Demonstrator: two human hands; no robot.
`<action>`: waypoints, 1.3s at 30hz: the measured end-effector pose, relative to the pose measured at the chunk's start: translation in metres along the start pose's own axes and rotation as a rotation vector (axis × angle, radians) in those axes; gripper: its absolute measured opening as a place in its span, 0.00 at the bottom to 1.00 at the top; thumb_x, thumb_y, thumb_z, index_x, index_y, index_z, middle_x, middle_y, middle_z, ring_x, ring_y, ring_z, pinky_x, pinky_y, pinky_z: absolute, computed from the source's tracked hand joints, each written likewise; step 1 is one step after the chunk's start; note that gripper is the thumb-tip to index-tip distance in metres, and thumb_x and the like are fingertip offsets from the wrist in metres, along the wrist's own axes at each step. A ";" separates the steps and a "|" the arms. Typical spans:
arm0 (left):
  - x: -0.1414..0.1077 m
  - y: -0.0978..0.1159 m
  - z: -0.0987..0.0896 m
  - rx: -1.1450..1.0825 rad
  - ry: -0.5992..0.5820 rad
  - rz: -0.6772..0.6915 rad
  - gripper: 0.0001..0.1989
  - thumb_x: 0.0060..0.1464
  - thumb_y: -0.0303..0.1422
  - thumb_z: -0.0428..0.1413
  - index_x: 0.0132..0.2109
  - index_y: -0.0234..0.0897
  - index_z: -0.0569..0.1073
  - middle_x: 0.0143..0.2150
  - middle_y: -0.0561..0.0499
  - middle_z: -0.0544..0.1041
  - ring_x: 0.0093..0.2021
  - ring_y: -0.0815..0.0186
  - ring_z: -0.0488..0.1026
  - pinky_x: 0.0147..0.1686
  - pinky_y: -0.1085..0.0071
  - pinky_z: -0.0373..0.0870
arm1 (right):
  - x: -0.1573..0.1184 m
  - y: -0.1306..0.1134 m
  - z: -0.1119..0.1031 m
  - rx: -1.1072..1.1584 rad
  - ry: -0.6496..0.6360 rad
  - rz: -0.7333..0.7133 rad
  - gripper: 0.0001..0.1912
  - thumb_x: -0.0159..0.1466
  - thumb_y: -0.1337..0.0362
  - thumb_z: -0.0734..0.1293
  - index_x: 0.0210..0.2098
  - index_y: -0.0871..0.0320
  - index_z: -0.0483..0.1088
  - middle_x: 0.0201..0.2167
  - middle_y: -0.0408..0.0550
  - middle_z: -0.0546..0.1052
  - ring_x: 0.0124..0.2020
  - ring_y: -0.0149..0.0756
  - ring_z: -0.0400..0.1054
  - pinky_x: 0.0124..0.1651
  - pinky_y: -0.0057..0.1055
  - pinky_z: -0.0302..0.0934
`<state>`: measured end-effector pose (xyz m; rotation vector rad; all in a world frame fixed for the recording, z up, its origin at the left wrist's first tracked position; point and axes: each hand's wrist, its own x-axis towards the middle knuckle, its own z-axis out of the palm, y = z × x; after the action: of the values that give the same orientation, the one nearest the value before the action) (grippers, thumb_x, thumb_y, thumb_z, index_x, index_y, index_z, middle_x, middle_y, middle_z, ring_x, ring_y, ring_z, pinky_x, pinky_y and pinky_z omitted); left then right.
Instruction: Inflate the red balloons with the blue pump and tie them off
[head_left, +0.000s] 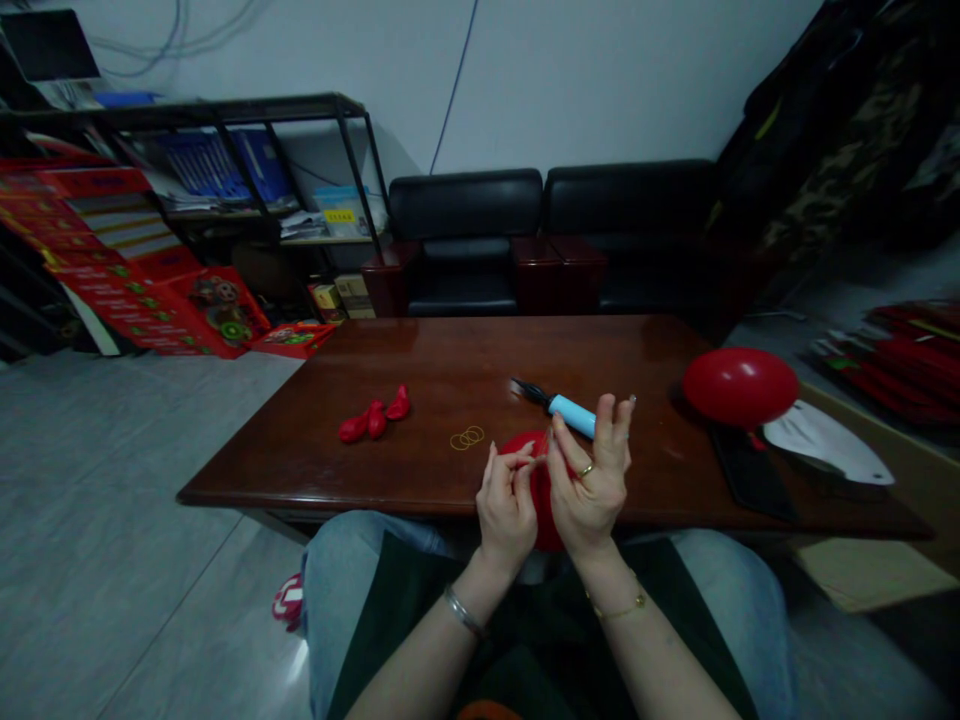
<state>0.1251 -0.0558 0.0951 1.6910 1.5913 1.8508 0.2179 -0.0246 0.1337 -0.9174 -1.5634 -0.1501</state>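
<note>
An inflated red balloon (pixel 546 520) is between my hands at the table's front edge, partly hidden behind them. My left hand (pixel 506 508) is closed, thumb and forefinger pinched at the balloon's neck. My right hand (pixel 592 478) pinches at the same spot with thumb and forefinger, its other fingers raised. A thin strand seems to run between the fingertips, too fine to make out. Just beyond my right hand lies a light blue balloon pump (pixel 571 414) with a black nozzle. Several yellow rubber bands (pixel 467 438) lie left of the balloon.
Uninflated-looking small red balloons (pixel 376 420) lie on the left of the brown table (pixel 442 360). Another inflated red balloon (pixel 741 386) rests at the right, by a black flat object (pixel 750 475) and a white sheet (pixel 825 440). Black armchairs (pixel 465 210) stand behind.
</note>
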 end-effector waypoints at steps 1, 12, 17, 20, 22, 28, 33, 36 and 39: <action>0.000 0.000 0.000 -0.002 0.002 0.002 0.06 0.64 0.27 0.48 0.43 0.41 0.69 0.43 0.49 0.82 0.47 0.62 0.80 0.68 0.49 0.55 | 0.000 0.001 0.001 0.000 0.021 -0.003 0.31 0.63 0.73 0.65 0.62 0.40 0.63 0.72 0.40 0.49 0.72 0.57 0.40 0.65 0.68 0.48; -0.003 -0.002 -0.001 -0.006 0.009 0.012 0.07 0.63 0.27 0.49 0.43 0.40 0.71 0.41 0.51 0.81 0.45 0.64 0.80 0.67 0.51 0.56 | 0.003 0.007 0.004 0.052 -0.040 -0.029 0.26 0.64 0.69 0.66 0.59 0.42 0.67 0.69 0.43 0.56 0.71 0.54 0.45 0.66 0.65 0.50; -0.002 0.000 -0.001 -0.060 0.016 -0.041 0.05 0.62 0.28 0.51 0.41 0.40 0.71 0.38 0.51 0.81 0.46 0.62 0.80 0.66 0.52 0.59 | 0.004 0.010 0.006 0.000 -0.085 -0.017 0.26 0.63 0.63 0.69 0.60 0.44 0.67 0.70 0.46 0.54 0.72 0.55 0.41 0.65 0.63 0.52; 0.002 -0.001 -0.004 -0.271 -0.017 -0.195 0.04 0.65 0.32 0.50 0.42 0.39 0.69 0.43 0.45 0.82 0.51 0.60 0.78 0.60 0.54 0.68 | 0.000 0.017 0.003 0.024 -0.248 0.025 0.27 0.61 0.55 0.70 0.59 0.49 0.68 0.71 0.52 0.52 0.72 0.59 0.37 0.65 0.67 0.48; 0.006 -0.003 -0.008 -0.415 -0.046 -0.267 0.06 0.65 0.35 0.50 0.41 0.38 0.69 0.51 0.40 0.79 0.56 0.59 0.75 0.58 0.55 0.70 | -0.004 0.023 0.000 0.007 -0.343 0.043 0.29 0.57 0.50 0.72 0.57 0.49 0.70 0.71 0.54 0.52 0.72 0.62 0.36 0.63 0.71 0.45; 0.017 -0.010 -0.028 -0.373 -0.156 -0.142 0.05 0.59 0.34 0.58 0.35 0.38 0.77 0.66 0.40 0.66 0.70 0.54 0.55 0.65 0.49 0.58 | -0.005 0.030 -0.005 0.000 -0.539 -0.045 0.24 0.55 0.49 0.74 0.51 0.44 0.74 0.71 0.51 0.52 0.72 0.60 0.35 0.63 0.73 0.38; 0.016 -0.007 -0.042 -0.342 -0.314 -0.044 0.04 0.58 0.33 0.59 0.36 0.39 0.79 0.68 0.43 0.63 0.72 0.53 0.49 0.67 0.44 0.50 | -0.003 0.025 -0.005 0.001 -0.591 -0.141 0.15 0.62 0.57 0.69 0.49 0.43 0.75 0.70 0.50 0.53 0.72 0.56 0.39 0.64 0.71 0.34; 0.016 -0.008 -0.051 -0.290 -0.405 0.045 0.05 0.58 0.33 0.59 0.38 0.38 0.79 0.68 0.42 0.62 0.73 0.52 0.46 0.67 0.41 0.48 | -0.004 0.021 -0.008 0.027 -0.622 -0.168 0.11 0.64 0.59 0.67 0.45 0.41 0.77 0.68 0.45 0.58 0.72 0.53 0.40 0.65 0.70 0.30; 0.025 -0.010 -0.064 -0.222 -0.443 0.139 0.08 0.60 0.34 0.57 0.41 0.37 0.79 0.68 0.41 0.62 0.73 0.51 0.45 0.66 0.39 0.49 | -0.005 0.019 -0.011 0.037 -0.624 -0.167 0.10 0.65 0.60 0.66 0.41 0.40 0.78 0.65 0.41 0.64 0.72 0.51 0.41 0.66 0.68 0.28</action>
<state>0.0612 -0.0703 0.1164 1.9690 1.0799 1.4958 0.2374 -0.0205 0.1246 -0.8463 -2.2133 0.0568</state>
